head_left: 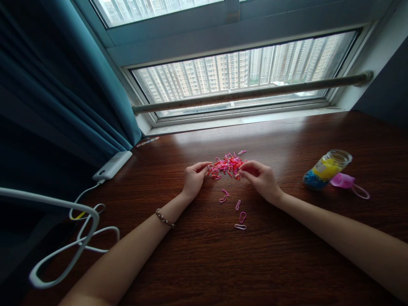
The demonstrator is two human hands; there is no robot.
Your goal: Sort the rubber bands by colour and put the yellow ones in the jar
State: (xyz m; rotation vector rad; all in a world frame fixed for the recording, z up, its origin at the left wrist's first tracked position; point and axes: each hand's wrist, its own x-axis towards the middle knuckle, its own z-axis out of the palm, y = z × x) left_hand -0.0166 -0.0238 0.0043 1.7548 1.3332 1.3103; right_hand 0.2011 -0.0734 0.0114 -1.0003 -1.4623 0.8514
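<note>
A heap of small pink, red and purple rubber bands (227, 164) lies on the dark wooden table (204, 255) below the window. My left hand (194, 177) rests at the heap's left edge, fingers curled and pinched at a band there. My right hand (259, 176) sits at the heap's right edge, fingertips pinched together on the bands. Several loose bands (239, 216) lie scattered nearer to me, between my forearms. A beaded bracelet (165, 218) circles my left wrist.
A clear jar (327, 168) with yellow and blue bands lies on its side at the right, its pink lid (343, 181) beside it. A white power bank (112, 165) and looping white cable (79, 238) sit at the left by a teal curtain (63, 85).
</note>
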